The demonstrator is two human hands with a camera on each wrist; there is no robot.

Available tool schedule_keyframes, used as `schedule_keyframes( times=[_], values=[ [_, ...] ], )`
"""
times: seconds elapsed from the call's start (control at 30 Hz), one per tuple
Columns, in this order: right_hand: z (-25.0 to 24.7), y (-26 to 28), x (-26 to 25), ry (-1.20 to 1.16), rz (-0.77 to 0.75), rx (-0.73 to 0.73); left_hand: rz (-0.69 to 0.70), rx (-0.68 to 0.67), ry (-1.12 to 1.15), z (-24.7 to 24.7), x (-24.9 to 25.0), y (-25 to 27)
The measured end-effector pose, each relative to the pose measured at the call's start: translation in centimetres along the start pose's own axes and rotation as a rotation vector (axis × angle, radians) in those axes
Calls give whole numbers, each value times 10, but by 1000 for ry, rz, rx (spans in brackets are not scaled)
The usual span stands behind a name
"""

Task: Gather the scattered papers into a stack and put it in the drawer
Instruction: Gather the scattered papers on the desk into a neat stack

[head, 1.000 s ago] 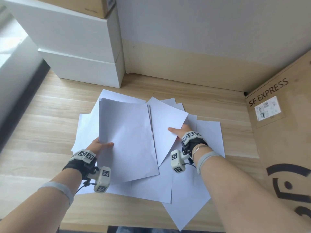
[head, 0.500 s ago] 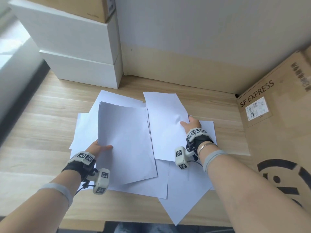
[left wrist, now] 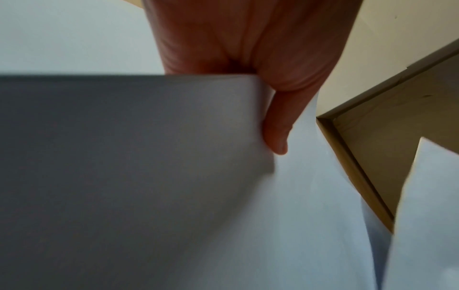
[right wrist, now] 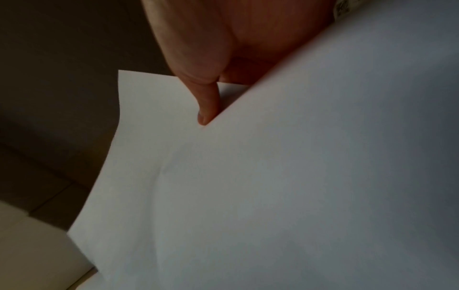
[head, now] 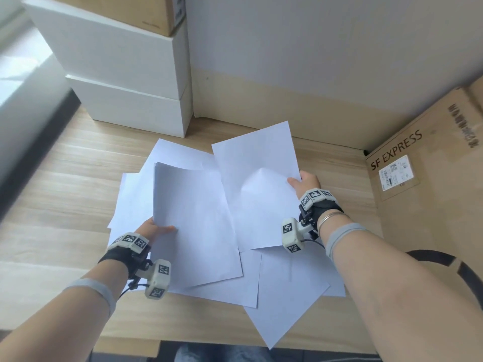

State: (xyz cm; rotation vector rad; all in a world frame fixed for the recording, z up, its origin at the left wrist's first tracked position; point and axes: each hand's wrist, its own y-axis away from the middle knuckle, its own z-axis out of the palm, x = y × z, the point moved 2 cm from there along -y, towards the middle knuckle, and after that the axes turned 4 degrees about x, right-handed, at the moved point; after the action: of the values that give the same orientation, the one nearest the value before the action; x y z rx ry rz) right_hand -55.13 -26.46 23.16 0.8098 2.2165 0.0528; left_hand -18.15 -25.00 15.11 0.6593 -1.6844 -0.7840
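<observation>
Progress is sitting at an early-to-middle stage, judging by the spread. Desk (head: 52, 194) is carrying the loose papers (head: 287, 288), several fanned out and overlapping near its front edge, not yet collected. Cardboard box (head: 431, 205) and white boxes (head: 125, 74) are standing closed; contents not visible. Drawer is not showing in any view. Partial stack (head: 193, 220) is being pinched at its near left edge by the left hand (head: 153, 228). Single sheet (head: 258, 184) is buckling while lifted, gripped at its right edge by the right hand (head: 305, 182).
</observation>
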Motion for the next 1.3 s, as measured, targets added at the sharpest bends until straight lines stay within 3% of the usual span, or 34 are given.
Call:
schedule_keyframes(
  times=[0.23,0.4,0.63,0.8,1.13,1.3],
  values=[
    [35,0,-4,48,-1,-78,6,62,-66,-7,-8,-14],
    [29,-6,-15,8,-2,-114,-32,128,-283,-1,5,11],
    [78,26,-11,126,42,-333,-2,146,-257,2,8,12],
    [118,50,-6,183,63,-423,-53,140,-306,1,8,15],
    [152,52,-25,223,2,-489,10,96,-52,-3,3,0],
    [137,14,-28,160,25,-359,34,136,-9,-15,16,-6]
  ],
)
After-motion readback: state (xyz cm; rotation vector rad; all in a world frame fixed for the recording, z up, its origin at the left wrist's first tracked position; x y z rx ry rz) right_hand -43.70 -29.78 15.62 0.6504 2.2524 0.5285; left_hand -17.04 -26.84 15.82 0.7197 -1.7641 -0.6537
